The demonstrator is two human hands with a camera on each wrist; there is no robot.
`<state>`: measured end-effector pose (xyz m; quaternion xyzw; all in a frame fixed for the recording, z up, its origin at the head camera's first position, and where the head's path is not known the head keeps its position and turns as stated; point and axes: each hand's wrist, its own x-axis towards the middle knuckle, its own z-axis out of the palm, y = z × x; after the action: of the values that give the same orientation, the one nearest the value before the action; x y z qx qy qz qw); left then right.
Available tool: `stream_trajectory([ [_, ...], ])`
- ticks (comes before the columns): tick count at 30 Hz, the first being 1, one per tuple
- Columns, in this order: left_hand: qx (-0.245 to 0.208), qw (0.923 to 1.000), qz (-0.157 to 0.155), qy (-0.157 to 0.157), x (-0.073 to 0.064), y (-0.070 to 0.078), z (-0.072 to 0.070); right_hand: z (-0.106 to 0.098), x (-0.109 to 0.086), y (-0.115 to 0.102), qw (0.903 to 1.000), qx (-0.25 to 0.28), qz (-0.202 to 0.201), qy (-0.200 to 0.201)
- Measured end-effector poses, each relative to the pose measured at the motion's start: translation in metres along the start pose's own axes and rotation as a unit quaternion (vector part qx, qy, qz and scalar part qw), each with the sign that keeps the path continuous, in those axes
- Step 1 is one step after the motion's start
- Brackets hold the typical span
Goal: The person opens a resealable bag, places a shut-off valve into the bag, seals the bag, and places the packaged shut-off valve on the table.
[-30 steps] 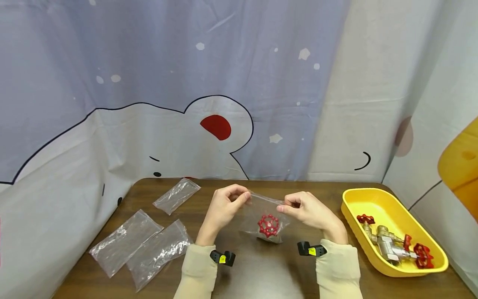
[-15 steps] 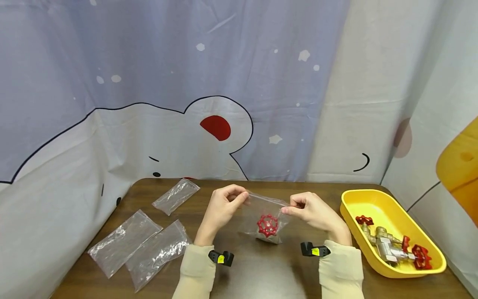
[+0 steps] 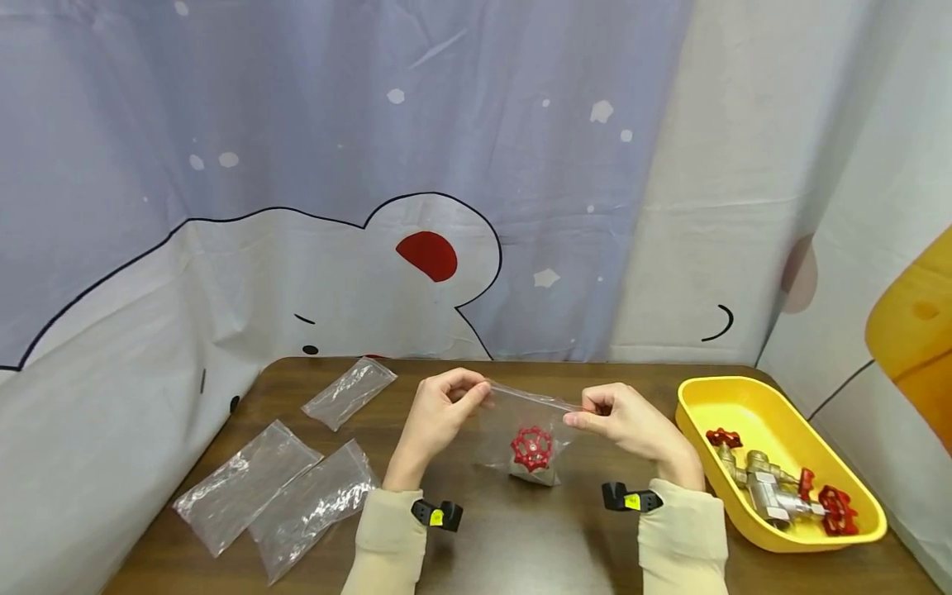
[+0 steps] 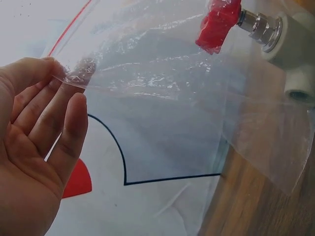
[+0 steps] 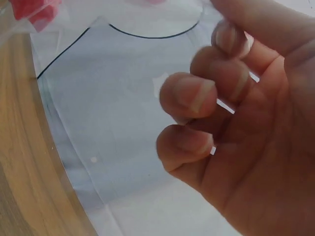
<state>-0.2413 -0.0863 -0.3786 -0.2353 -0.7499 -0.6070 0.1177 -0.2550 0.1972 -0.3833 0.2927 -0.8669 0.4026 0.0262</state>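
Observation:
A clear zip bag (image 3: 497, 438) stands on the table between the two hands, its top edge stretched between them. Inside it is a valve (image 3: 532, 450) with a red handwheel; the left wrist view shows its metal stem and pale grey-green body (image 4: 290, 46). My left hand (image 3: 440, 417) pinches the bag's upper left corner between thumb and fingers, by the red zip line. At the upper right end, my right hand (image 3: 632, 421) pinches the edge between thumb and index finger. In the right wrist view, its other fingers (image 5: 189, 96) are curled and the pinch is mostly cut off.
A yellow tray (image 3: 788, 541) with several red-handled metal valves (image 3: 773, 492) stands to the right. On the left lie three flat clear bags, one small bag (image 3: 349, 392) at the back and two larger bags (image 3: 245, 487) nearer. A printed curtain (image 3: 565, 207) hangs behind the table.
My right hand has shifted to the right along the bag's top edge, towards its right end. My left hand keeps its pinch on the left corner, and the valve stays inside.

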Motion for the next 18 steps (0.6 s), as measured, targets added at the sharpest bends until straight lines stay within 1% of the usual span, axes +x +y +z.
stream_trajectory([
  [5, -0.005, 1.0, 0.001, -0.005, 0.0008, -0.0007, 0.0017, 0.0002, -0.0013, 0.003, 0.9999, -0.003, -0.005, 0.011],
  [12, -0.001, 1.0, -0.005, 0.007, 0.0003, -0.0028, 0.001, -0.0001, -0.0023, 0.0032, 0.9997, 0.011, 0.021, -0.003],
  [18, -0.004, 0.9998, -0.015, 0.009, -0.0001, -0.0056, 0.0026, 0.0006, -0.0035, 0.0053, 0.9998, 0.016, -0.004, 0.008],
])
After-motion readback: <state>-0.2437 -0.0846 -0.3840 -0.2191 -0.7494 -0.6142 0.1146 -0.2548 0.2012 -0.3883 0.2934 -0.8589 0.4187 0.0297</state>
